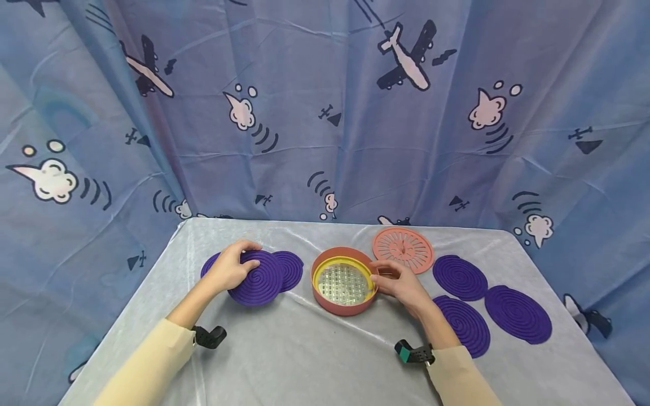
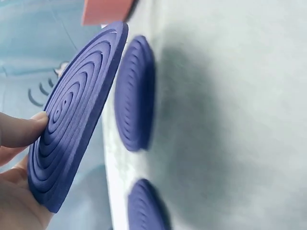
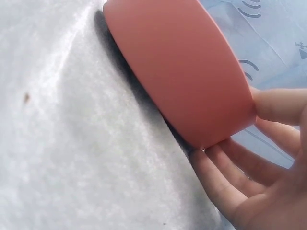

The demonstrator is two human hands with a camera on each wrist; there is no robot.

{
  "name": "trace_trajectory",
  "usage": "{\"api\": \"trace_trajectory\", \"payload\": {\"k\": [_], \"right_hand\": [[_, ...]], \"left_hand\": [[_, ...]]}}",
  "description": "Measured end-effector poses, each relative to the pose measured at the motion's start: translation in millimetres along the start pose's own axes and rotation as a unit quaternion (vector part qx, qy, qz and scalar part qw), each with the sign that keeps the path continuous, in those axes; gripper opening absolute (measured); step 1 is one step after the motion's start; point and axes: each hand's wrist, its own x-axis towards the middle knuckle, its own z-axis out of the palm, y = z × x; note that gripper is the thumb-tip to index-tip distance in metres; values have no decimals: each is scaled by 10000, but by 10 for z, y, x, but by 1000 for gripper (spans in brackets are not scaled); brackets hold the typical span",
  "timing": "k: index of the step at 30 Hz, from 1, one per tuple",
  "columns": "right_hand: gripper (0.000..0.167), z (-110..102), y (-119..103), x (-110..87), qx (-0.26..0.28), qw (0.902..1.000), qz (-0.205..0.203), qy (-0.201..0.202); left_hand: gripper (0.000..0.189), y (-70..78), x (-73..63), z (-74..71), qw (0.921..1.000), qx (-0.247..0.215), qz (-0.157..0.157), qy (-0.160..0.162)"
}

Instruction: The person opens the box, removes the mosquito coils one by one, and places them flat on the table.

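— Nearest, at five o'clock?
— Right hand, fingers curled round the rim of the terracotta bowl, thumb on the wall in the right wrist view. Steadying it, by the look. Inside, a yellow ring and a perforated metal tray.

— And at seven o'clock?
— Left hand gripping a purple spiral coil, thumb on the ridged face, far edge tilted up off the grey cloth. Two more coils lying flat beside it: second coil, third coil.

— How best to carry on?
— Probably a light pinch, spread wide; thin spirals likely to snap if bent. Kept level, lifted clear of the neighbour before crossing toward three o'clock. Bowl held firm meanwhile.

— Farther out?
— At one o'clock beyond the bowl, a slotted pink lid, flat on the cloth. At three o'clock, three spare coils, near one another. Behind everything, a blue aeroplane curtain.
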Motion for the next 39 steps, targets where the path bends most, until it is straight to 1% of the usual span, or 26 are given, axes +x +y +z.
{"api": "trace_trajectory", "payload": {"k": [3, 8, 10, 15, 19, 22, 24, 30, 35, 37, 39], "right_hand": [[45, 1, 0, -5, 40, 10000, 4, 10], [46, 2, -1, -9, 31, 10000, -14, 21], [46, 0, 5, -7, 26, 10000, -26, 19], [47, -11, 23, 1, 41, 10000, -47, 2], [47, -11, 25, 4, 24, 10000, -47, -11], [47, -7, 23, 4, 22, 10000, -42, -9], [46, -4, 22, 4, 33, 10000, -37, -5], [46, 0, 21, 3, 64, 10000, -38, -8], [44, -3, 19, 5, 41, 10000, -54, -13], [44, -4, 15, 4, 25, 10000, -53, -17], [44, -4, 6, 2, -1, 10000, -45, -22]], "left_hand": [[32, -137, -87, 5, 9999, 24, -125, 32], [31, -341, -235, 16, 9987, -125, -492, 98], [30, -402, -291, 23, 9977, -278, -609, 122], [31, -524, -405, 66, 9957, -549, -735, 136], [32, -596, -473, 112, 9937, -669, -883, 160], [31, -608, -505, 126, 9924, -707, -995, 151], [30, -610, -523, 125, 9924, -643, -1041, 137], [26, -587, -581, 87, 9937, -223, -1100, 49], [23, -531, -613, 30, 9943, 55, -1067, -66], [23, -499, -618, 9, 9948, 153, -999, -157], [25, -469, -623, -6, 9955, 303, -859, -271]]}}
